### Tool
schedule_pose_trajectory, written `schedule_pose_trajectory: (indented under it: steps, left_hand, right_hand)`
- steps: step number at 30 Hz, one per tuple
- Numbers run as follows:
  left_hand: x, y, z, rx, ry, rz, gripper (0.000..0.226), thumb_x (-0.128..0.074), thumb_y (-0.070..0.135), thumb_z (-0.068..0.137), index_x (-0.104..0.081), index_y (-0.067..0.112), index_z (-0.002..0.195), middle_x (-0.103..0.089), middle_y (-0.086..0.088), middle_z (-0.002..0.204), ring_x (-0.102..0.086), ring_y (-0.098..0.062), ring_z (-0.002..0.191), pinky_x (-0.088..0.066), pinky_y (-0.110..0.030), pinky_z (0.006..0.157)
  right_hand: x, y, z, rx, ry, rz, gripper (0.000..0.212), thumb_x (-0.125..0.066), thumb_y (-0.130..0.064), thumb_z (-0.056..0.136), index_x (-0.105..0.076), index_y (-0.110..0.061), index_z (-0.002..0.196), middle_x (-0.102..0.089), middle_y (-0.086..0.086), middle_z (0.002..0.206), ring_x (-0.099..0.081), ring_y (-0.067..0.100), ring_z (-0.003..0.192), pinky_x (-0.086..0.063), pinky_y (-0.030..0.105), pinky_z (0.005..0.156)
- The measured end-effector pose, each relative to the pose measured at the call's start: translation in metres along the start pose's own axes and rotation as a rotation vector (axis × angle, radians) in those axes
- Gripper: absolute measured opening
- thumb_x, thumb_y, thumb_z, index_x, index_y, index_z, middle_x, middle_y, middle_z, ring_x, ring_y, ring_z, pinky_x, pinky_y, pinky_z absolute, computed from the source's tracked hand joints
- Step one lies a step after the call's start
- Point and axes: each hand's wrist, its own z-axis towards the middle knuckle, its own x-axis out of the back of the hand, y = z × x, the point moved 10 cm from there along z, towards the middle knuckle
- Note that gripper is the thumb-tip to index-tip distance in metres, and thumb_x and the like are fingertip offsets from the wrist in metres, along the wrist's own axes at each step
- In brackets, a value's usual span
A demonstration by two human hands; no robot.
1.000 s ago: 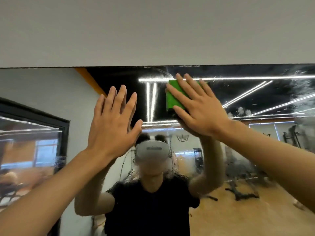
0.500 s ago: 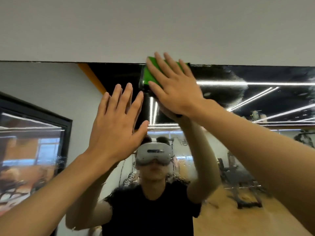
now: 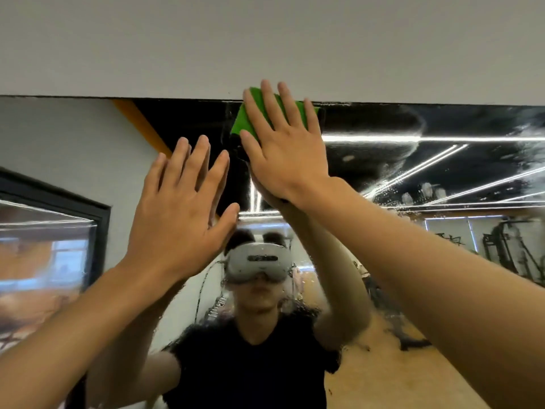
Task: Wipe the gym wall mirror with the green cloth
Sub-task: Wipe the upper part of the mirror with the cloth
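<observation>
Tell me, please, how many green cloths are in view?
1: the green cloth lies under the right hand, pressed to the top edge of the mirror; none other shows.

The folded green cloth (image 3: pixel 247 118) lies flat against the streaky wall mirror (image 3: pixel 413 160), at its top edge.

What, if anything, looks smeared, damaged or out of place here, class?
The mirror has whitish streaks and droplets across its upper right, so that part looks unwiped. Nothing looks broken; the green cloth sits at the top edge under the right hand.
</observation>
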Motion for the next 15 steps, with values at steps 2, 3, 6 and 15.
schedule_pose_trajectory:
  steps: [2, 3, 6, 15]
  left_hand:
    - [0.001, 0.001, 0.001, -0.003, 0.009, 0.001, 0.077, -0.023, 0.061, 0.104, -0.020, 0.021, 0.169, -0.013, -0.012, 0.177, -0.007, -0.031, 0.164, -0.010, -0.053, 0.132]
    - [0.002, 0.002, 0.001, -0.002, 0.015, -0.002, 0.076, -0.023, 0.061, 0.104, -0.020, 0.021, 0.169, -0.014, -0.012, 0.177, -0.008, -0.031, 0.164, -0.010, -0.053, 0.132]
    - [0.001, 0.004, 0.000, -0.001, 0.017, -0.009, 0.076, -0.020, 0.061, 0.105, -0.019, 0.021, 0.169, -0.014, -0.012, 0.177, -0.008, -0.031, 0.164, -0.009, -0.054, 0.132]
    - [0.000, 0.004, 0.000, -0.006, 0.005, 0.007, 0.077, -0.020, 0.060, 0.104, -0.023, 0.019, 0.169, -0.016, -0.014, 0.176, -0.010, -0.033, 0.164, -0.011, -0.056, 0.131]
  right_hand:
    - [0.000, 0.009, -0.008, 0.092, -0.016, 0.005, 0.064, -0.014, -0.054, 0.109, -0.004, -0.031, 0.168, 0.000, 0.000, 0.176, 0.006, 0.022, 0.162, 0.002, 0.051, 0.130]
    - [0.001, 0.025, -0.015, 0.106, -0.013, 0.005, 0.064, -0.014, -0.055, 0.109, -0.005, -0.033, 0.168, -0.001, -0.001, 0.176, 0.005, 0.021, 0.162, 0.002, 0.050, 0.131]
    - [0.011, 0.119, -0.040, -0.066, -0.001, 0.006, 0.067, -0.011, -0.060, 0.105, -0.006, -0.036, 0.167, -0.001, -0.002, 0.176, 0.004, 0.019, 0.162, 0.001, 0.050, 0.131]
    - [0.015, 0.136, -0.058, -0.483, 0.041, 0.055, 0.068, -0.014, -0.054, 0.104, -0.006, -0.031, 0.168, 0.002, 0.001, 0.176, 0.006, 0.024, 0.162, 0.002, 0.051, 0.130]
